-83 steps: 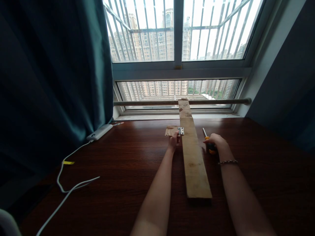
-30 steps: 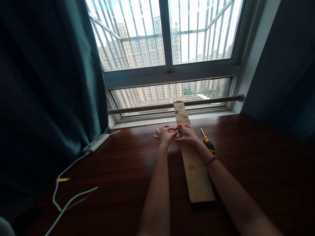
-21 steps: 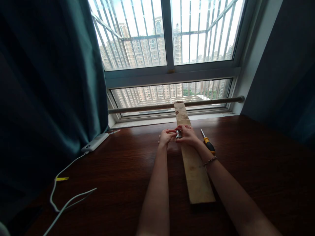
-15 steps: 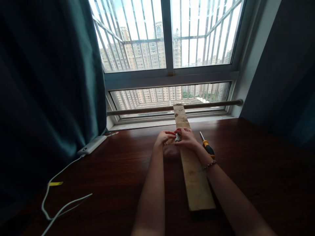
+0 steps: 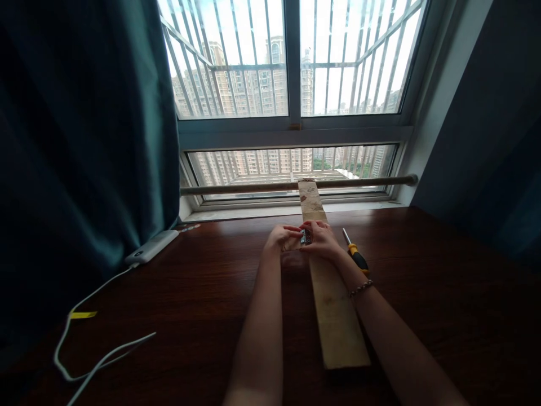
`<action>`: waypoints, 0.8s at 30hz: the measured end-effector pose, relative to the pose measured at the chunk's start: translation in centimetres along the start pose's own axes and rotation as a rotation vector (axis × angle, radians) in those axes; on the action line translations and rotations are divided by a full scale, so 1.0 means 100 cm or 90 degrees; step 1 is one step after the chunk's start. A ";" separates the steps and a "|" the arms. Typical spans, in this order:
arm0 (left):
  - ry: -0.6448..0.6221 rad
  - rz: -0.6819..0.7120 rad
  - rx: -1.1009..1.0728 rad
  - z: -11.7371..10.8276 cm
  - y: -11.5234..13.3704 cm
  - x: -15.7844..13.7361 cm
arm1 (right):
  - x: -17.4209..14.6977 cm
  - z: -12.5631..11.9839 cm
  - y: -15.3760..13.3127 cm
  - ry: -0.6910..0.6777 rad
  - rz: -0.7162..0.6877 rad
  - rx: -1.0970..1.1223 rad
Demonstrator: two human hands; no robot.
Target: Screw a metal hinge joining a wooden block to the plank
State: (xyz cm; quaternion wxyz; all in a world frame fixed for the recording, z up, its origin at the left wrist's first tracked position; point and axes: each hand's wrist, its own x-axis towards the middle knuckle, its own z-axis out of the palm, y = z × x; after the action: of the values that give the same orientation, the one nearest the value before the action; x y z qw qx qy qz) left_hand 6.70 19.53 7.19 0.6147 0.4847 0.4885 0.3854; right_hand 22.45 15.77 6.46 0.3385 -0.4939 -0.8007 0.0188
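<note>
Over a long wooden board [image 5: 340, 316], both hands meet at a small silvery metal hinge [image 5: 303, 237], partly covered by fingers. My left hand [image 5: 276, 238] pinches its left side with closed fingertips. From the right, my right hand [image 5: 324, 241] curls around the hinge, thumb nearer me and fingers on the far side. A paler bit of wood [image 5: 291, 245] shows beneath the left fingers; its full shape is hidden. To the right of the board lies a screwdriver [image 5: 357, 256] with a yellow and black handle, its tip pointing away from me.
The board rests on a dark brown wooden tabletop [image 5: 203, 293], its far end near a horizontal rail [image 5: 363, 182] at the window. On the left are a white power strip [image 5: 153, 247], its white cable [image 5: 63, 344], a yellow strip [image 5: 83, 315] and a curtain [image 5: 139, 141].
The hinge has turned slightly between the fingers, and its flat face shows more clearly. Both hands stay in nearly the same place. The view has shifted a little.
</note>
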 end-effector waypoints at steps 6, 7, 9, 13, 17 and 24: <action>-0.007 0.052 0.043 0.001 0.004 -0.003 | 0.000 -0.001 0.000 -0.013 0.011 0.002; -0.002 0.059 0.048 0.001 0.004 -0.002 | 0.000 -0.001 0.000 -0.014 0.011 0.001; 0.004 0.058 0.043 0.000 0.002 0.001 | 0.000 -0.001 0.000 -0.016 0.009 0.000; -0.008 0.043 0.018 -0.002 -0.003 0.006 | 0.000 -0.002 0.000 -0.014 0.005 -0.001; -0.050 0.044 0.031 -0.006 -0.006 0.010 | -0.001 -0.003 -0.001 -0.014 -0.001 0.001; -0.070 0.044 0.045 -0.007 -0.003 0.009 | 0.000 0.000 0.002 -0.024 0.011 -0.008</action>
State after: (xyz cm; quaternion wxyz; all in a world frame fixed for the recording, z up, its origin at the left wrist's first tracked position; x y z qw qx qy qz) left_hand 6.19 20.44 6.63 0.6094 0.5434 0.4501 0.3617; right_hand 22.60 15.88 6.37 0.3200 -0.5022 -0.8030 0.0260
